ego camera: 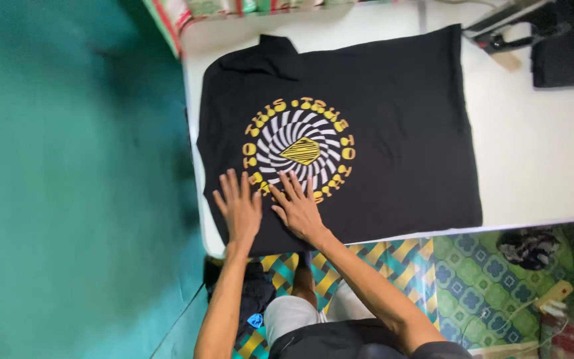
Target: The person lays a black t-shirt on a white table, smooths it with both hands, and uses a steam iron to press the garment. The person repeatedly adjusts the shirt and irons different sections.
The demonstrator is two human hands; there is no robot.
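Note:
A black t-shirt (400, 126) lies spread flat on a white table (539, 153), its round yellow and white swirl print facing up. My left hand (239, 207) presses flat on the shirt near the table's front edge, fingers spread. Right beside it, my right hand (297, 205) also lies flat on the cloth, fingers apart, touching the lower edge of the print. Neither hand grips anything.
A folded black garment (569, 50) with a white pattern and a dark clothes hanger (499, 40) lie at the table's far right. A teal wall (68, 166) runs along the left. Below the table lie a colourful patterned mat (479, 279) and a dark cloth heap (529, 246).

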